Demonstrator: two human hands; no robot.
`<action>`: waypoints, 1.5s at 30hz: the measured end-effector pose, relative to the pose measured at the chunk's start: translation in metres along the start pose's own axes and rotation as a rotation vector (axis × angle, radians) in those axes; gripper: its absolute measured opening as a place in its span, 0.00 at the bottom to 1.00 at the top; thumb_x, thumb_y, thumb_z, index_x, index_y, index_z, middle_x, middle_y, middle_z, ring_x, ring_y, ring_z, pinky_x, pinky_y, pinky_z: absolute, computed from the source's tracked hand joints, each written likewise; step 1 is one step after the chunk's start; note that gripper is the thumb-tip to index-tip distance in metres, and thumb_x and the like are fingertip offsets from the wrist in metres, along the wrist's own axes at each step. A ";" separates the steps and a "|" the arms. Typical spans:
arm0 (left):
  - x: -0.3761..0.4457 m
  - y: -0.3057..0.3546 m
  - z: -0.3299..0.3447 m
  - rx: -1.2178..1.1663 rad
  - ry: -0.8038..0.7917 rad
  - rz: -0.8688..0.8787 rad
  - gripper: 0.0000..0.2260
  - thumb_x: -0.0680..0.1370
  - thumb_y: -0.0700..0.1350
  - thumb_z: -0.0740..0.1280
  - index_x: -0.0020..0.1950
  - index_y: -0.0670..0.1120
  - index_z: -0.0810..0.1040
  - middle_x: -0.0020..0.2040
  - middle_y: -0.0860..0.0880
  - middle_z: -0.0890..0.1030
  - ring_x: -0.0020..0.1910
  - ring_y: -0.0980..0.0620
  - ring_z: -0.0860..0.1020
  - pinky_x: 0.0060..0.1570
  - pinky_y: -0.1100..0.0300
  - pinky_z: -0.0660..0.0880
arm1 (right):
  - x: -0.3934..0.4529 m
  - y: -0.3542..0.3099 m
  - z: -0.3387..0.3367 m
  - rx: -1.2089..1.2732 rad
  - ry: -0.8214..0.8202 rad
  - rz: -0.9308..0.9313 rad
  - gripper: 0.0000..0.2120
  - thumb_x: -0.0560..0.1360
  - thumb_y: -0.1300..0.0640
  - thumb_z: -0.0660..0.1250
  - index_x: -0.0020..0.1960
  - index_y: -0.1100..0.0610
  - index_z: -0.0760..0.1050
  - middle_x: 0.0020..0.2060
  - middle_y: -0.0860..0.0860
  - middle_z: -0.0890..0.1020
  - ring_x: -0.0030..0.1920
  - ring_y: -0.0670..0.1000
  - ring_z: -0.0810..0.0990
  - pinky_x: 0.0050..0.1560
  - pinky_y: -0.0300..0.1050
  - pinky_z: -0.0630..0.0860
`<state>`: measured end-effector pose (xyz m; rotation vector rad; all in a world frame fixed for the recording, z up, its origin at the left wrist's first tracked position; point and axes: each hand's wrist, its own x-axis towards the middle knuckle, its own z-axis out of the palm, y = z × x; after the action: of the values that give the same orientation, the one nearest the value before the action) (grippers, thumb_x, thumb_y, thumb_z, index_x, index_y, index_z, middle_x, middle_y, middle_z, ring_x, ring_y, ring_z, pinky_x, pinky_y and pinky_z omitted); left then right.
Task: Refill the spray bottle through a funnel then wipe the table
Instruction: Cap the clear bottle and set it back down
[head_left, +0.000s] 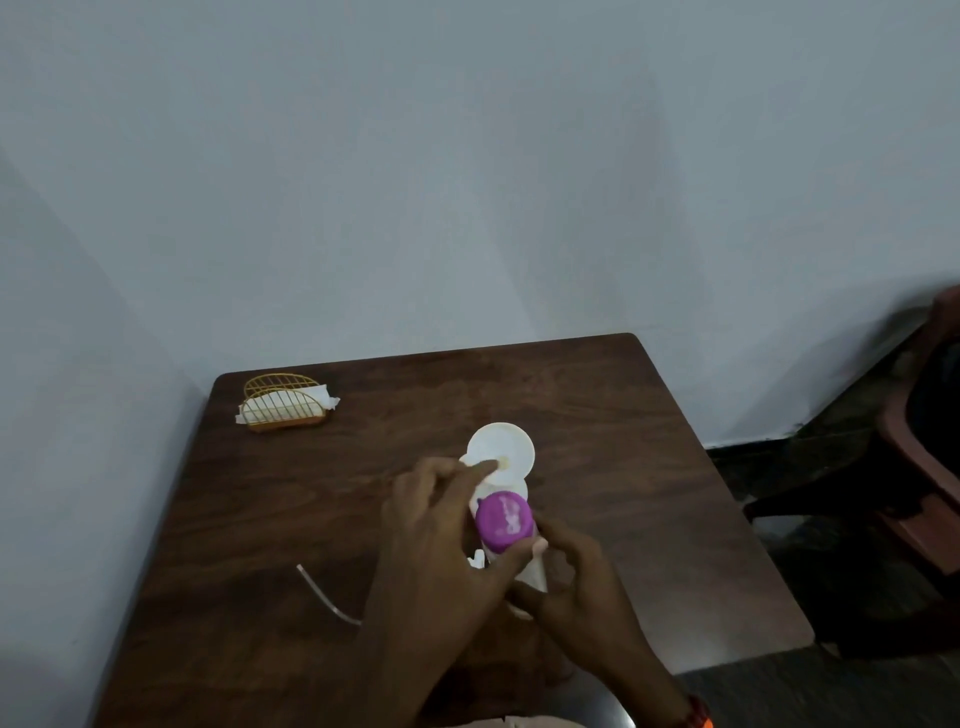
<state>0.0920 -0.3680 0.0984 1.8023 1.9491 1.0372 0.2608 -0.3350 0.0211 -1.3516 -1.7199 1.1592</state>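
Head view: the only view, looking forward and down at a brown wooden desk (291, 509) set against a pale wall.
Funnel (501, 449): white, round mouth facing up, at mid-desk, just beyond both hands.
Refill bottle (505, 522): purple cap end toward the camera, pale body below it, tilted toward the funnel; held between the hands.
Left hand (436, 540): fingers curled at the bottle's left side, forefinger reaching to the funnel's near rim (contact there cannot be confirmed).
Right hand (566, 577): fingers wrapped round the bottle's lower body, thumb pressed below the cap.
Spray bottle: hidden beneath the funnel and hands; cannot tell its position.
Clear tube (327, 595): lies on the desk, near left of the hands.
Wire napkin holder (283, 402): gold, holding white napkins, far left corner.
Chair (919, 467): dark, right of the desk, blurred.
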 end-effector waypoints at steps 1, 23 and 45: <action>0.001 -0.001 -0.002 0.000 0.030 0.004 0.29 0.66 0.67 0.74 0.64 0.58 0.77 0.59 0.60 0.76 0.58 0.59 0.74 0.58 0.58 0.76 | 0.002 0.001 -0.002 -0.001 -0.006 -0.005 0.30 0.65 0.63 0.82 0.59 0.39 0.78 0.52 0.27 0.82 0.55 0.31 0.80 0.53 0.23 0.73; -0.007 -0.005 -0.006 -0.291 -0.026 -0.091 0.31 0.67 0.50 0.82 0.65 0.62 0.73 0.61 0.65 0.78 0.62 0.66 0.76 0.57 0.75 0.74 | 0.000 -0.003 0.008 -0.013 -0.020 -0.025 0.29 0.66 0.64 0.81 0.64 0.50 0.80 0.56 0.40 0.85 0.57 0.36 0.82 0.55 0.29 0.76; -0.016 -0.019 -0.020 -0.278 0.023 -0.065 0.25 0.65 0.54 0.83 0.59 0.55 0.81 0.55 0.61 0.82 0.56 0.63 0.80 0.53 0.67 0.79 | -0.008 -0.021 0.014 -0.018 -0.059 -0.077 0.30 0.64 0.64 0.82 0.56 0.38 0.78 0.51 0.28 0.83 0.54 0.31 0.81 0.51 0.24 0.73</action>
<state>0.0680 -0.3881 0.0955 1.5725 1.7616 1.2424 0.2421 -0.3483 0.0353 -1.2618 -1.8122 1.1535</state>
